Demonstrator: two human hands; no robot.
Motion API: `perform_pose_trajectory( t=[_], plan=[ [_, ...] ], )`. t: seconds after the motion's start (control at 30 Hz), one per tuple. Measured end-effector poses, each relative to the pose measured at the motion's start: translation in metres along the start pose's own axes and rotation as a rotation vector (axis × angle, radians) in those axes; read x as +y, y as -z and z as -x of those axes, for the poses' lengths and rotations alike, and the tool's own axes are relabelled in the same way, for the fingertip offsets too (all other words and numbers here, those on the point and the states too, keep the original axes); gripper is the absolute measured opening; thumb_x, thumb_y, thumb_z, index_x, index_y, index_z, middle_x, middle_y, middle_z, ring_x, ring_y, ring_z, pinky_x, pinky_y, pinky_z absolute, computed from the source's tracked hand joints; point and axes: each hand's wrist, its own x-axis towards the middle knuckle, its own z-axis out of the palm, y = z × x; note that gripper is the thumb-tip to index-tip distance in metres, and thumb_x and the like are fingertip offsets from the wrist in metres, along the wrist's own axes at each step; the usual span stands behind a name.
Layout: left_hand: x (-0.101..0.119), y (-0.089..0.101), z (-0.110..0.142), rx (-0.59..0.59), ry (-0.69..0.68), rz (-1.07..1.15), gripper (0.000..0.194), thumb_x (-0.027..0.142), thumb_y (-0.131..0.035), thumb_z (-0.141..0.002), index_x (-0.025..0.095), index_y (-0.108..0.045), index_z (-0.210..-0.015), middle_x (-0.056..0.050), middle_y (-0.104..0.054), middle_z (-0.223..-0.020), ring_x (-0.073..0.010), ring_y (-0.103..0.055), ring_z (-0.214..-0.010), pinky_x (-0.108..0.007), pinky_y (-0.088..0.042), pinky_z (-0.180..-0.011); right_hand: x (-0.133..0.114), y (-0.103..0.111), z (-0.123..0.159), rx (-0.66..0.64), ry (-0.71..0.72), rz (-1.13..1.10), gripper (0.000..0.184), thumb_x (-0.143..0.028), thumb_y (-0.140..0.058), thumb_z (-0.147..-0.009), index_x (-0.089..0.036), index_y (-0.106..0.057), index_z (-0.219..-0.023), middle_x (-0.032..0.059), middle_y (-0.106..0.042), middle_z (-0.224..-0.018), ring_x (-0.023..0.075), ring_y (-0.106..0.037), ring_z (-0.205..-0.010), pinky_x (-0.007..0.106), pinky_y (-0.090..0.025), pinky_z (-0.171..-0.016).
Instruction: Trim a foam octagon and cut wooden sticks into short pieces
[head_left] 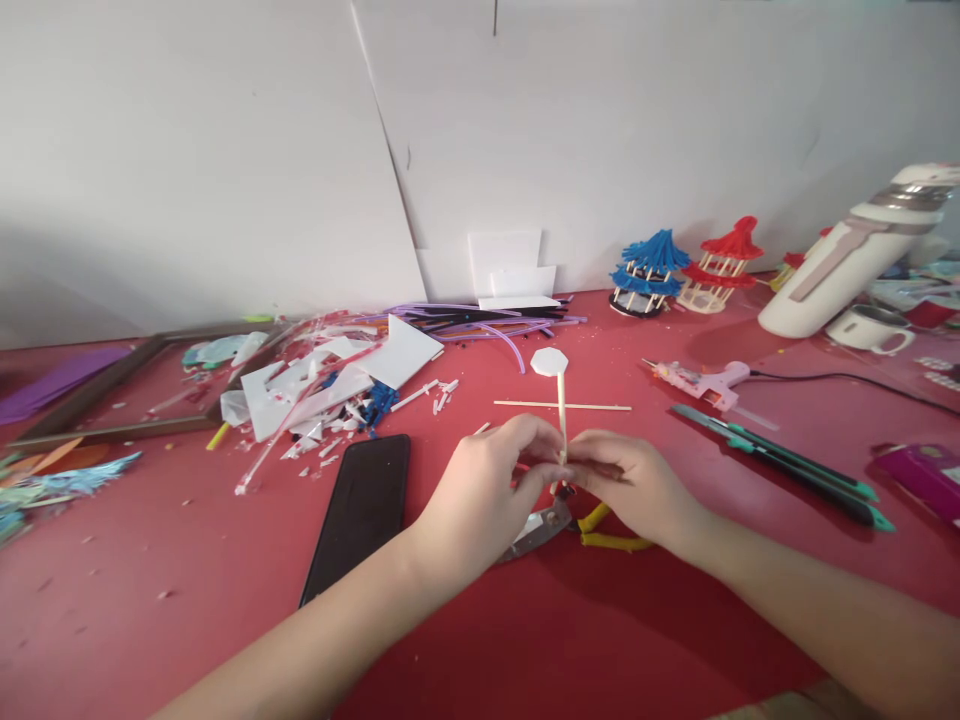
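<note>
Between the fingertips of both hands stands a pale wooden stick point(562, 405), pointing up and away from me. My left hand point(499, 485) pinches its lower end from the left. My right hand point(637, 485) has its fingertips closed on the same end from the right; whether it is one stick or a few together I cannot tell. Just past its tip is a small white octagonal piece point(548, 360). Another thin stick point(517, 404) lies crosswise on the red table behind my hands. Below them rests a cutting tool with yellow handles point(611, 543) and a metal head point(536, 530), partly hidden.
A black phone point(360, 510) and white scraps point(337, 385) lie left. To the right are a pink glue gun point(712, 383), a utility knife point(780, 465), a white flask point(832, 265) and a mug point(868, 328). Blue point(649, 275) and red point(721, 268) model pavilions stand behind.
</note>
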Motion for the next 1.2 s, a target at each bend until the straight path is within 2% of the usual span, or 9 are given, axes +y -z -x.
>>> perform_pose_trajectory(
  t=[0.1,0.2,0.27,0.43,0.6,0.7,0.93,1.07,1.2],
  plan=[
    [-0.002,-0.001,0.000,0.019,0.022,0.009,0.025,0.007,-0.061,-0.081,0.022,-0.058,-0.102,0.005,-0.073,-0.084,-0.0099,-0.070,-0.079,-0.018,-0.054,-0.072,0.003,-0.003,0.002,0.061,0.040,0.027,0.013,-0.031,-0.060,-0.088,-0.025,-0.065,-0.099,0.0008,-0.070,-0.093,0.0152,-0.068,-0.088,0.027,-0.054,-0.078],
    [-0.004,-0.001,-0.001,0.024,0.014,0.000,0.040,0.009,-0.060,-0.082,0.025,-0.055,-0.118,0.006,-0.073,-0.084,-0.0102,-0.070,-0.079,-0.019,-0.054,-0.073,0.002,-0.004,0.003,0.095,0.081,0.095,0.010,-0.029,-0.059,-0.088,-0.025,-0.063,-0.096,0.0007,-0.072,-0.092,0.0147,-0.069,-0.085,0.027,-0.055,-0.076],
    [-0.006,-0.001,-0.002,0.026,0.023,0.018,0.044,0.010,-0.061,-0.081,0.026,-0.055,-0.122,0.006,-0.073,-0.085,-0.0107,-0.070,-0.079,-0.020,-0.055,-0.073,0.001,-0.004,0.002,0.096,0.095,0.143,0.009,-0.029,-0.058,-0.089,-0.024,-0.064,-0.093,0.0009,-0.073,-0.091,0.0150,-0.070,-0.084,0.026,-0.055,-0.075],
    [-0.005,0.000,-0.006,-0.018,0.099,0.041,0.013,0.015,-0.063,-0.082,0.022,-0.068,-0.092,0.003,-0.073,-0.085,-0.0122,-0.070,-0.080,-0.020,-0.054,-0.070,-0.001,-0.003,0.000,0.042,0.098,0.152,0.011,-0.029,-0.057,-0.090,-0.026,-0.065,-0.097,0.0006,-0.075,-0.094,0.0153,-0.071,-0.088,0.024,-0.055,-0.075],
    [-0.009,0.003,-0.008,-0.019,0.106,0.002,0.003,0.019,-0.063,-0.081,0.021,-0.065,-0.082,0.003,-0.070,-0.082,-0.0121,-0.068,-0.076,-0.021,-0.053,-0.066,-0.001,-0.004,-0.001,-0.034,0.071,0.247,0.014,-0.030,-0.055,-0.091,-0.025,-0.066,-0.097,0.0002,-0.075,-0.093,0.0153,-0.071,-0.084,0.024,-0.053,-0.071],
    [-0.014,0.002,-0.009,-0.029,0.105,-0.068,0.004,0.020,-0.060,-0.082,0.020,-0.063,-0.080,0.001,-0.069,-0.083,-0.0131,-0.067,-0.075,-0.022,-0.052,-0.065,-0.004,-0.004,-0.002,-0.062,0.047,0.321,0.016,-0.028,-0.053,-0.091,-0.025,-0.067,-0.096,-0.0002,-0.074,-0.090,0.0143,-0.070,-0.077,0.023,-0.050,-0.065],
    [-0.013,0.001,-0.007,-0.055,0.131,-0.094,0.007,0.018,-0.053,-0.082,0.020,-0.060,-0.081,0.000,-0.068,-0.083,-0.0145,-0.067,-0.076,-0.026,-0.054,-0.067,-0.013,0.002,0.000,-0.097,0.085,0.473,0.016,-0.024,-0.051,-0.090,-0.022,-0.067,-0.087,0.0009,-0.070,-0.081,0.0148,-0.066,-0.073,0.025,-0.047,-0.067],
    [-0.013,0.002,-0.007,-0.059,0.132,-0.101,0.006,0.020,-0.053,-0.082,0.019,-0.059,-0.080,-0.001,-0.069,-0.080,-0.0154,-0.067,-0.074,-0.027,-0.054,-0.068,-0.012,0.008,-0.001,-0.067,0.083,0.520,0.020,-0.035,-0.053,-0.092,-0.022,-0.066,-0.085,0.0023,-0.069,-0.080,0.0155,-0.063,-0.071,0.026,-0.045,-0.062],
    [-0.008,0.000,-0.008,-0.035,0.131,-0.074,0.006,0.021,-0.056,-0.081,0.019,-0.060,-0.077,-0.001,-0.069,-0.077,-0.0147,-0.067,-0.072,-0.025,-0.054,-0.066,-0.007,0.005,0.000,0.008,0.152,0.523,0.024,-0.044,-0.066,-0.082,-0.020,-0.063,-0.085,0.0029,-0.067,-0.078,0.0155,-0.062,-0.068,0.026,-0.046,-0.061]
  ],
)
